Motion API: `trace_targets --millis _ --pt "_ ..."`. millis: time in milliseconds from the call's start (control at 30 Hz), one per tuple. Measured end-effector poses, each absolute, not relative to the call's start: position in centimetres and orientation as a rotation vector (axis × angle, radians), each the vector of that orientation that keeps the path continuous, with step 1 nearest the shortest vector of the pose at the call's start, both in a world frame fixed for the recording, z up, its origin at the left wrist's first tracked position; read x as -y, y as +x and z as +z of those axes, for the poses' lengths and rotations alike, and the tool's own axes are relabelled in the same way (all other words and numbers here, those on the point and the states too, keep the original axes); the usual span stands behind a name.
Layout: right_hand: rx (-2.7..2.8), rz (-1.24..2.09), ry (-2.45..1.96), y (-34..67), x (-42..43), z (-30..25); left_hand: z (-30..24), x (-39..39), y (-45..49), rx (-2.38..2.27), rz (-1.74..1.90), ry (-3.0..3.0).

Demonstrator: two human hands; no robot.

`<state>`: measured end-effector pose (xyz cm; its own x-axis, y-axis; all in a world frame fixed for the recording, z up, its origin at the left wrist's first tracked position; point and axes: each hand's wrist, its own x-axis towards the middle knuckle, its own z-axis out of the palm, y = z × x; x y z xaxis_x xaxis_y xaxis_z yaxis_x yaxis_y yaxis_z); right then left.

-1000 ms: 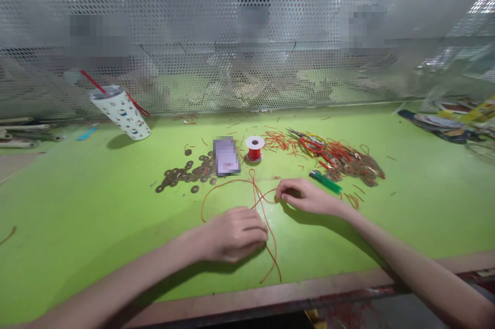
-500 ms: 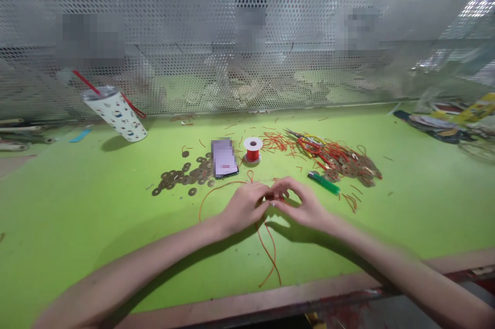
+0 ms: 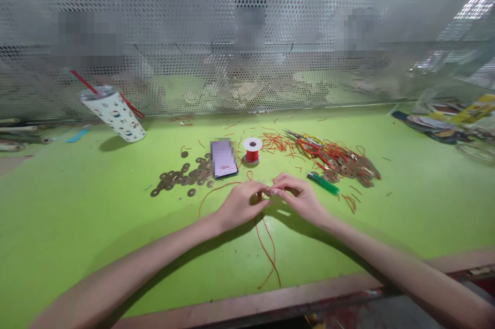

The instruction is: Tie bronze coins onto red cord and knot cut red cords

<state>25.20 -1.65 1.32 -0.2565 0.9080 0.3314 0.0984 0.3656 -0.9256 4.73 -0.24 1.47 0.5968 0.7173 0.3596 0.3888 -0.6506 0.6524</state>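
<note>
1. Your left hand [image 3: 240, 205] arches over the green tabletop [image 3: 174, 267], its fingertips meeting those of your right hand [image 3: 299, 199] in front of you.
2. Your right thumb and forefinger are drawn into a narrow pinch on the red cord [image 3: 274, 266], though the exact point of contact is mostly hidden by the fingers.
3. Your left thumb and forefinger curve round with a small gap between them. The cord runs in at this hand, but you cannot tell from here how firmly it is held.
4. The cord lies mainly between and beneath your hands: a small loop pokes out beyond them, one strand bows out to the left, and two tails cross near the table's front edge.
5. Just beyond your hands stands a spool of red thread [image 3: 252, 156], with a smartphone [image 3: 224, 161] lying to its left.
6. A scatter of coin-like discs [image 3: 181, 178] spreads left of the phone.
7. Near your right hand lies a green lighter [image 3: 324, 183]; beyond it are red-handled scissors [image 3: 308, 147], cord offcuts [image 3: 276, 141] and a pile of corded discs [image 3: 350, 168].
8. At the far left, a patterned tumbler [image 3: 118, 115] with a red straw [image 3: 83, 81] stands before the perforated metal screen [image 3: 185, 76].
</note>
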Motion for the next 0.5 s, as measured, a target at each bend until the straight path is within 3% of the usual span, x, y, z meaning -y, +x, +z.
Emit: trace_targets --millis 200,500 --pt "1.687 1.243 -1.079 25.6 1.7 2.1 1.5 -0.1 0.3 -0.556 0.869 2.86" --pt "2.052 0.765 -1.143 25.7 1.3 1.1 1.3 1.7 0.4 -0.317 0.711 3.208"
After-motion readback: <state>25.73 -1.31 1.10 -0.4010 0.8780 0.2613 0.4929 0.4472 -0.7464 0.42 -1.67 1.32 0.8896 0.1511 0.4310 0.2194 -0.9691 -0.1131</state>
